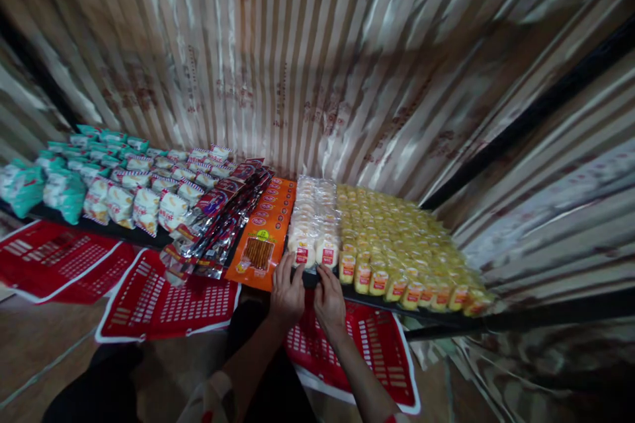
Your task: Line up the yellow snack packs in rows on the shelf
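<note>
Two side-by-side rows of round white wrapped rice crackers (pixel 316 215) with red labels stand on the shelf in front of me. My left hand (pixel 286 292) is at the front of the left row, fingers stretched forward against the lower edge of its front pack. Just below the front pack of the right row, my right hand (pixel 328 299) has its fingertips at the shelf edge. Neither hand appears to grip a pack. A flat orange bag of stick-shaped snacks (pixel 262 234) lies beside my left hand. Right of the crackers sit many yellow wrapped cakes (pixel 397 238).
Dark foil packets (pixel 231 211) lie stacked left of the orange bag. White snack bags (pixel 146 205) and teal bags (pixel 62 192) fill the far left. Red baskets (pixel 171 294) stand below the shelf (pixel 372 299). Striped sheeting (pixel 297 59) hangs behind, beside a black post (pixel 526 112).
</note>
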A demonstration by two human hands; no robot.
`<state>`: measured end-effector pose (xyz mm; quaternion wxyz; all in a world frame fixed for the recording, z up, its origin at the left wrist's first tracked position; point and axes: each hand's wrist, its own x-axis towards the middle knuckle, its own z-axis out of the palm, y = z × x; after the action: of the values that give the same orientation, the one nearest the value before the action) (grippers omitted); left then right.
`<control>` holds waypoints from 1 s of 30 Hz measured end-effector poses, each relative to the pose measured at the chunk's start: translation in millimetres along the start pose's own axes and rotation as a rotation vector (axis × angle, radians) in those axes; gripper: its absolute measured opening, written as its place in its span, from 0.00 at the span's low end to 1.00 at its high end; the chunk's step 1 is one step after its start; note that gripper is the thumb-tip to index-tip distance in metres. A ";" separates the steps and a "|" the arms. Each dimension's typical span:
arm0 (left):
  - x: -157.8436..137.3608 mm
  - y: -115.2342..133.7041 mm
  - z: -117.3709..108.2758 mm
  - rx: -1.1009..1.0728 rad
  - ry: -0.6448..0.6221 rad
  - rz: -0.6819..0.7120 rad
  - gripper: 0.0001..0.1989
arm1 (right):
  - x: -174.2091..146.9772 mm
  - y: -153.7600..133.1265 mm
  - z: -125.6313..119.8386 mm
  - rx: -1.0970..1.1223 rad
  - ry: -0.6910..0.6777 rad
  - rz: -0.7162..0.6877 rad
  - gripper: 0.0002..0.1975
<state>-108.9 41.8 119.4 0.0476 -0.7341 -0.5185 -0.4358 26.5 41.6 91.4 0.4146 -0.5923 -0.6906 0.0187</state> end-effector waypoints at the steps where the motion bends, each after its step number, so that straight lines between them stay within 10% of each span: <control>1: 1.0 2.5 -6.0 -0.003 0.021 -0.007 0.19 | 0.5 0.1 0.1 -0.002 0.006 0.002 0.19; 6: 19.3 17.2 -44.3 -0.069 -0.006 0.079 0.18 | 2.5 -4.8 -1.0 -0.020 -0.017 0.008 0.17; 10: 38.5 -2.5 -63.6 0.046 -0.127 -0.136 0.18 | 4.4 -10.7 -2.9 -0.026 -0.003 0.038 0.17; 18: 27.0 -72.9 -63.3 0.182 -0.311 -0.122 0.23 | 6.1 -42.2 -10.7 0.164 0.108 0.097 0.14; 30: 18.0 -83.8 -64.2 0.208 -0.375 -0.081 0.22 | 41.8 -121.6 37.8 0.020 -0.164 -0.037 0.20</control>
<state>-212.6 59.7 139.3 0.0084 -0.7721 -0.5895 -0.2372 -91.7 57.9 152.5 0.3627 -0.5719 -0.7328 0.0665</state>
